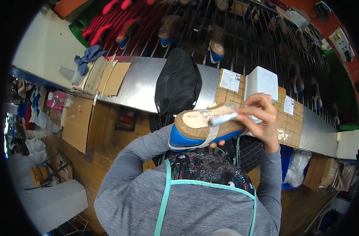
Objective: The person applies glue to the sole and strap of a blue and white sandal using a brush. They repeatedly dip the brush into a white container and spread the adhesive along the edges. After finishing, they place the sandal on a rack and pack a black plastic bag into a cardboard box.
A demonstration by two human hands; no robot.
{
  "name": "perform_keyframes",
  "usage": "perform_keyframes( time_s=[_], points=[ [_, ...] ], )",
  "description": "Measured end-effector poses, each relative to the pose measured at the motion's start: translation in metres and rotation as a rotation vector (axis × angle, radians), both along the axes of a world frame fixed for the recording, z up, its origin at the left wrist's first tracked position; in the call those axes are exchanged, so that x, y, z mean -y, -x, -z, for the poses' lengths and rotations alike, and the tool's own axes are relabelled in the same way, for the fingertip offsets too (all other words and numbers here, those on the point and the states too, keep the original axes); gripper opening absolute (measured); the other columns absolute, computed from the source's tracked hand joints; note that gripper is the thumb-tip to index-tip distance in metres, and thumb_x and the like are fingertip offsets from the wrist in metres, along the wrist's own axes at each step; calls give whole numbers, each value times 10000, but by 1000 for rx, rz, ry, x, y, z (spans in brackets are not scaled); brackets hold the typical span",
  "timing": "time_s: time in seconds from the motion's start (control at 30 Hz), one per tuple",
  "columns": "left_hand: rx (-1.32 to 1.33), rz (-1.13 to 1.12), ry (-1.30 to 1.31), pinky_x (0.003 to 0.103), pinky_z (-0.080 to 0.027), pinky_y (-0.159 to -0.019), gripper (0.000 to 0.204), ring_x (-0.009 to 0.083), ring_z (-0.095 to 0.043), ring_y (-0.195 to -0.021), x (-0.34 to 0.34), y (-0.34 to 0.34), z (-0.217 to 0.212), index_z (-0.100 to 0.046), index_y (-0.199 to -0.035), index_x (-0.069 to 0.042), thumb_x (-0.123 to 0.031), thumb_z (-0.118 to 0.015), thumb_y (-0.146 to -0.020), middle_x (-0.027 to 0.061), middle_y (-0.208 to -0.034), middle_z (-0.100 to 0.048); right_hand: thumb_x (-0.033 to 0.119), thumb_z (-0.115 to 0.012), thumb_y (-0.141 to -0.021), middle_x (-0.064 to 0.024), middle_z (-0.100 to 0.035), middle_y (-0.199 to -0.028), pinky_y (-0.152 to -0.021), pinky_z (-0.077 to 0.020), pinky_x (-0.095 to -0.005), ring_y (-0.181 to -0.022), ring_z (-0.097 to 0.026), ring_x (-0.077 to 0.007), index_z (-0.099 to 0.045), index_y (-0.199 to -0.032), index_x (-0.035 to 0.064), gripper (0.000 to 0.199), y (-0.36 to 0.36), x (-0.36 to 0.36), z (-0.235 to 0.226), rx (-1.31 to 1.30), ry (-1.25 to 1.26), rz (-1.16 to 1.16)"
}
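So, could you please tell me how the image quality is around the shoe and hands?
In the head view the sandal and the right hand are fairly sharp; the steel shelf shows soft glare; fisheye bending curves its edge; the corners are black; the left hand is hidden behind the sandal.

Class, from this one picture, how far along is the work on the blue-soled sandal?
Done: the sandal already has its blue sole and cork footbed joined, a pale strap across. In hand: the right hand holds a pen-like tool against it; the left hand is hidden beneath. Left: more shoes wait on the rack.
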State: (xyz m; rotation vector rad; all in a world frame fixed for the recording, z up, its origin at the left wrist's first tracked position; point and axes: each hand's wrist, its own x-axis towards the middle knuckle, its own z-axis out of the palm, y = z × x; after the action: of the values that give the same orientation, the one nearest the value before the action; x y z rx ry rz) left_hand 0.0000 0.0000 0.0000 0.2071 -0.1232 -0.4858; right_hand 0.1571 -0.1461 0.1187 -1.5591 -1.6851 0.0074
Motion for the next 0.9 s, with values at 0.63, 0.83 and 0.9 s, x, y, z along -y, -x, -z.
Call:
perform_keyframes(
  time_s=[0.63, 0.83, 0.9],
  points=[
    [185, -943, -931, 394, -489, -967, 942, 283, -534, -1185, -43, -29, -68, -265, -1449, -36, -750, -371, -845, 200, -1374, -441, 143, -761, -721, -15, -582, -885, -707, -263, -326, -695, -508, -127, -734, -902, 119, 184, 19, -22, -1, 75, -360, 523],
    [100, -911, -806, 385, -463, -997, 1058, 260, -531, -1195, -35, -29, -71, -281, -1438, -22, -743, -584, -727, 183, -1376, -447, 182, -758, -734, -13, -576, -880, -712, -247, -320, -684, -498, -123, -735, -913, 123, 190, -19, -30, -14, 288, -484, 826],
    [106, -915, -781, 387, -453, -1009, 1057, 262, -514, -1215, -35, -32, -70, -281, -1444, -31, -731, -605, -721, 179, -1381, -444, 196, -765, -729, -11, -574, -875, -710, -238, -316, -684, -496, -121, -737, -927, 129, 210, -6, -23, -5, 454, -551, 869]
  ],
)
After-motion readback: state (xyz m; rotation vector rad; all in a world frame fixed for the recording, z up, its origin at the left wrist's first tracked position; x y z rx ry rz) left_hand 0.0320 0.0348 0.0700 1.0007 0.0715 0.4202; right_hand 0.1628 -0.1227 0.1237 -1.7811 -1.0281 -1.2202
